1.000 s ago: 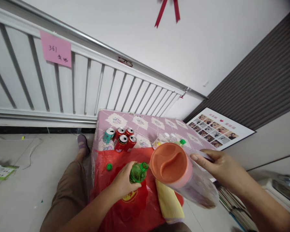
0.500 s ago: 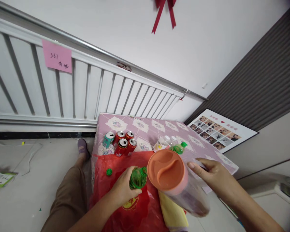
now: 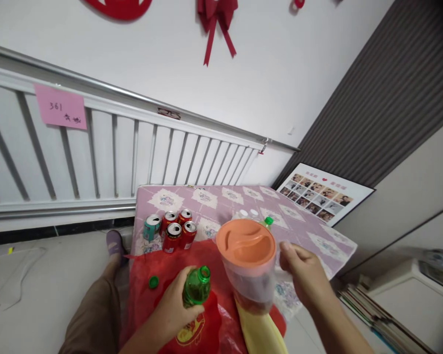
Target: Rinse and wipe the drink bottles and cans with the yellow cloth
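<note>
My left hand is wrapped round a green plastic bottle, whose mouth is uncapped and tips slightly to the right. My right hand grips the handle side of a clear plastic pitcher with an orange lid. The pitcher is nearly upright, with a little dark liquid low inside, over a yellow cloth. A green bottle cap lies on the red plastic sheet, left of the bottle.
Several red cans and a teal can stand at the table's left. Behind the pitcher are clear bottles and another green-capped bottle. A white radiator runs along the wall; a photo board leans at the right.
The pitcher has swung from tilted to nearly upright, and the green bottle has moved away from its lid, left and down. The camera view has shifted too.
</note>
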`<action>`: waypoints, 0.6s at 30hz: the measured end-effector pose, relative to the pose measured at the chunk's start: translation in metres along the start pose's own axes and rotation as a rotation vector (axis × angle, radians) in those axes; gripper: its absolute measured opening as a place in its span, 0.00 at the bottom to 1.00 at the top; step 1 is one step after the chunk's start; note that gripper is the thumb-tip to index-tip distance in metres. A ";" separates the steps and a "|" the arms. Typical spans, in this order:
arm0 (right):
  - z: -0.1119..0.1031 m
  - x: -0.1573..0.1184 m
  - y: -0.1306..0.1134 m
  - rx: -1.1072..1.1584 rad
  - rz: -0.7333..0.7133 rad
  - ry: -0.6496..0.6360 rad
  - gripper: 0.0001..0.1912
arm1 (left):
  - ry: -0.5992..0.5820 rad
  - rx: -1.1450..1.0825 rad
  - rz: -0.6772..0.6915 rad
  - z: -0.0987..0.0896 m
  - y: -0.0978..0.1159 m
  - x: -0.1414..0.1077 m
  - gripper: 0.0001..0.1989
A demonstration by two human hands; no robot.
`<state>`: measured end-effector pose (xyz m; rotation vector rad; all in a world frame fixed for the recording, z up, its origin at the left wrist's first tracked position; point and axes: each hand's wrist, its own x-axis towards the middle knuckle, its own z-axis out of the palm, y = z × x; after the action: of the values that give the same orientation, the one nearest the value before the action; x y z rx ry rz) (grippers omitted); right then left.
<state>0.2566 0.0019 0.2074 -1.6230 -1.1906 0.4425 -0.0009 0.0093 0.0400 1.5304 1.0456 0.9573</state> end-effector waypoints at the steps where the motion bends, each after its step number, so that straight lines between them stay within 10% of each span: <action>1: 0.006 0.000 0.009 0.066 -0.001 0.040 0.27 | 0.005 -0.002 -0.001 0.000 0.001 -0.001 0.38; 18: 0.098 -0.006 0.106 0.373 0.097 0.247 0.26 | 0.002 0.024 -0.008 0.001 0.005 -0.003 0.36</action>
<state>0.2304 0.0496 0.0732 -1.3680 -0.7933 0.4785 0.0000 0.0056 0.0445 1.5442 1.0666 0.9443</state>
